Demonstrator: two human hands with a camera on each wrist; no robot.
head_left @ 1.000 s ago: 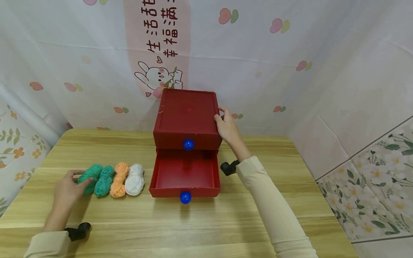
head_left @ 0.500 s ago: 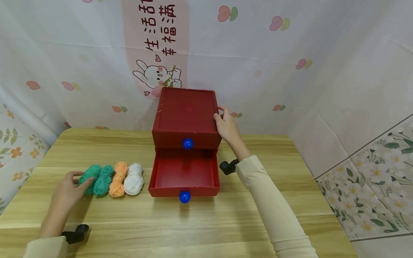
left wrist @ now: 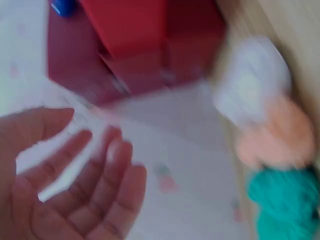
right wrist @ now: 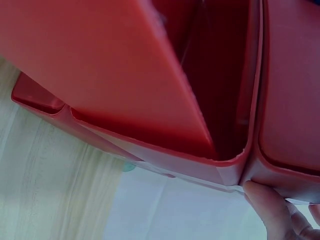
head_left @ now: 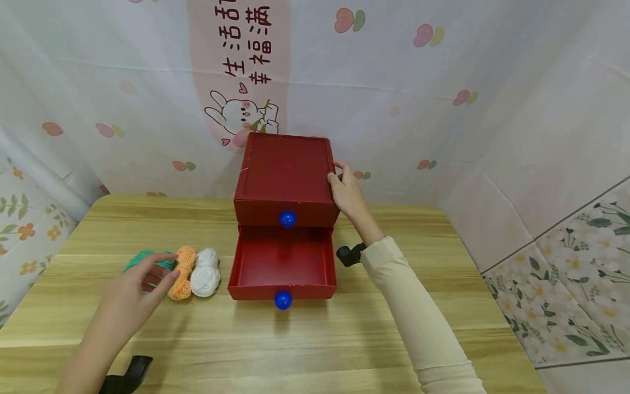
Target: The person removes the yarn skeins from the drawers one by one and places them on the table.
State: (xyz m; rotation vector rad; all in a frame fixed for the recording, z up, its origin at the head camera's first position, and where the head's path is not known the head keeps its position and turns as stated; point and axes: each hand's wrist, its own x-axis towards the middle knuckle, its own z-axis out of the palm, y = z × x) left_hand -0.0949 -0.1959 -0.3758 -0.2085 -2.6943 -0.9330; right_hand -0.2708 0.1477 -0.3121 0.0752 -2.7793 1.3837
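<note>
My left hand (head_left: 129, 293) hovers with loosely bent fingers just in front of two green yarn skeins (head_left: 140, 257), covering most of them in the head view. In the left wrist view nothing lies between its fingers. Beside the green ones lie an orange yarn skein (head_left: 182, 273) and a white yarn skein (head_left: 205, 276). A red drawer box (head_left: 287, 169) stands at the table's back; its lower drawer (head_left: 283, 265) is pulled out and looks empty, its upper one pushed in. My right hand (head_left: 347, 194) grips the box's right side, thumb at the top edge.
Both drawers have round blue knobs, the lower knob (head_left: 283, 300) standing out toward the front. Behind the wooden table (head_left: 275, 355) hangs a printed cloth (head_left: 374, 104). A black wrist camera (head_left: 349, 255) sits at the right wrist.
My left hand has let go of the leftmost green yarn skein and moved right and up from it, now in front of both green skeins. My right hand and the drawer box stay put.
</note>
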